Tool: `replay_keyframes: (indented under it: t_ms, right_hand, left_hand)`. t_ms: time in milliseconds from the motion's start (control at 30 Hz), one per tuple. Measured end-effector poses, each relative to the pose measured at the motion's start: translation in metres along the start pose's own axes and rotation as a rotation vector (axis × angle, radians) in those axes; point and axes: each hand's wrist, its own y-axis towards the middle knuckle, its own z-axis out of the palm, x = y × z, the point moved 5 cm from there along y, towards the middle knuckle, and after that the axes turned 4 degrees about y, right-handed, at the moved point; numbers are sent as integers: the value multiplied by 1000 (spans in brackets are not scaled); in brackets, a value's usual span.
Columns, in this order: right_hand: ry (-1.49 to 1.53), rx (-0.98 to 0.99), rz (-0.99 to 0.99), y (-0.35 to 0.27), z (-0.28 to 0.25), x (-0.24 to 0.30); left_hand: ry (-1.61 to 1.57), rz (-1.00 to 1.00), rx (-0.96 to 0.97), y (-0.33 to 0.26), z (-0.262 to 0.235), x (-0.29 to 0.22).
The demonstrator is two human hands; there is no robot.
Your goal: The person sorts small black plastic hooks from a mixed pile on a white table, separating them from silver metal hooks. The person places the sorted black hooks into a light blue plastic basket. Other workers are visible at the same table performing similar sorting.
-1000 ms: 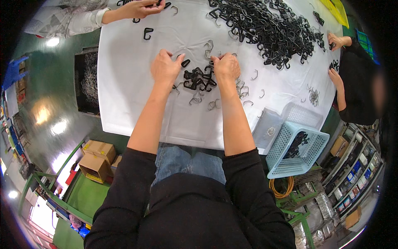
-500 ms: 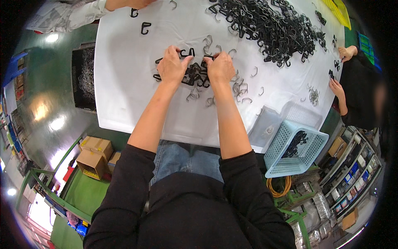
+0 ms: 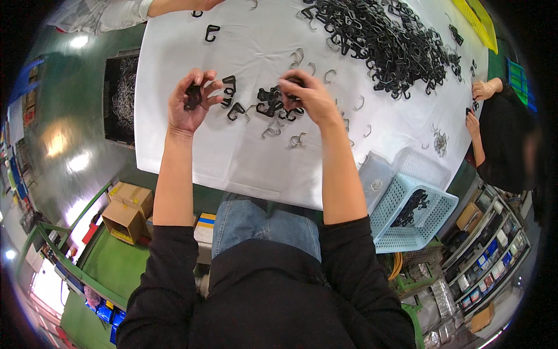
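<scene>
Black plastic hook [image 3: 193, 96] sits pinched in left hand [image 3: 189, 104]; right hand [image 3: 308, 96] fingers pinch the small cluster [image 3: 273, 103]; far pile [image 3: 383, 41] remains large.

Both forearms reach forward from black sleeves pushed up to the elbows, bare from there on. The left hand [image 3: 190, 103] is raised with the palm turned toward the person, fingers curled loosely upward. The right hand [image 3: 308, 96] is palm down, its fingers bent and pinched together.
</scene>
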Motion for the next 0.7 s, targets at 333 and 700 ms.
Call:
replay_keyframes:
  t_ms: [333,700]
  right_hand:
    - [-1466,-305,-162,31,50,-11]
    - [-240,-341,-59,-37,-54,5]
  left_hand:
    - [1612,53,-636,14,-29,10]
    - [1422,77,-366,17,-14,25]
